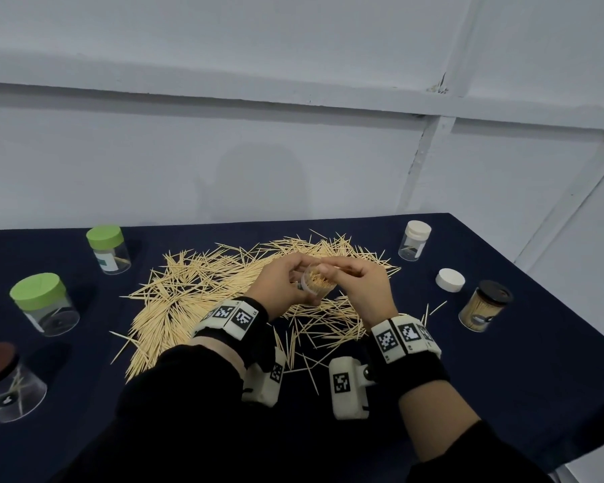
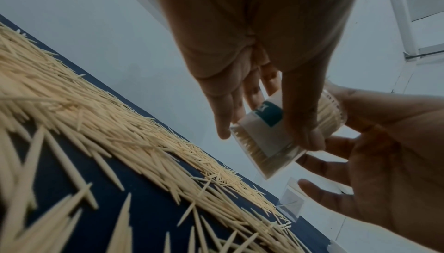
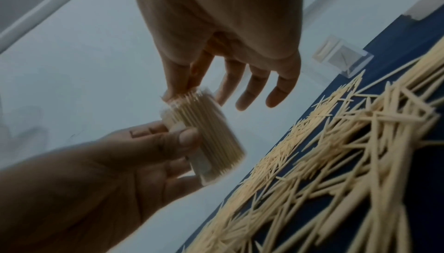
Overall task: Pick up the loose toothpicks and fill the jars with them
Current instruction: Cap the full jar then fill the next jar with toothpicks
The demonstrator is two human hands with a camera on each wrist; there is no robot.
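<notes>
Right now the left hand (image 1: 279, 286) curls its grip around an open clear jar (image 1: 315, 284) packed with toothpicks, held tilted above the desk (image 1: 502, 360). At the jar's mouth the right hand (image 1: 365, 291) pinches thumb and forefinger together, its other fingers relaxed; whether a toothpick sits in that pinch cannot be told. Below both hands, loose toothpicks (image 1: 203, 291) lie heaped across the desk's dark cloth.

Pale grey wall (image 1: 293, 151) behind dark-blue-clothed table (image 1: 502, 378).
</notes>
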